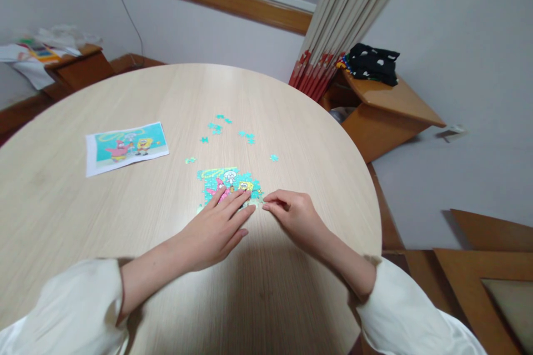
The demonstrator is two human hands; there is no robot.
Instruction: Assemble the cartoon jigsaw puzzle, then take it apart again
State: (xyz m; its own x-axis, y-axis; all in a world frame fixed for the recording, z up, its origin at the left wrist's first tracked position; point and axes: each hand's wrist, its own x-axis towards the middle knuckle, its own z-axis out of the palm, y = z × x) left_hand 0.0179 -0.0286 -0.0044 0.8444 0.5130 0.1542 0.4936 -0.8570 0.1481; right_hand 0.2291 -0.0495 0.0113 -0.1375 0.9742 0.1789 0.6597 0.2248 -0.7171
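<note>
Round pale table (308, 127): puzzle (230, 177), partly joined, before the person; loose pieces (217, 130) beyond, print (129, 147) to the left. Left hand (216, 230) flat on puzzle, fingers slightly spread; right hand (303, 216) at its right edge, thumb and forefinger close together, cannot tell whether pinching a piece.

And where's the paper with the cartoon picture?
In the head view, the printed paper lies on the left side of the round table, left of the partly built puzzle and beyond the left hand.
</note>
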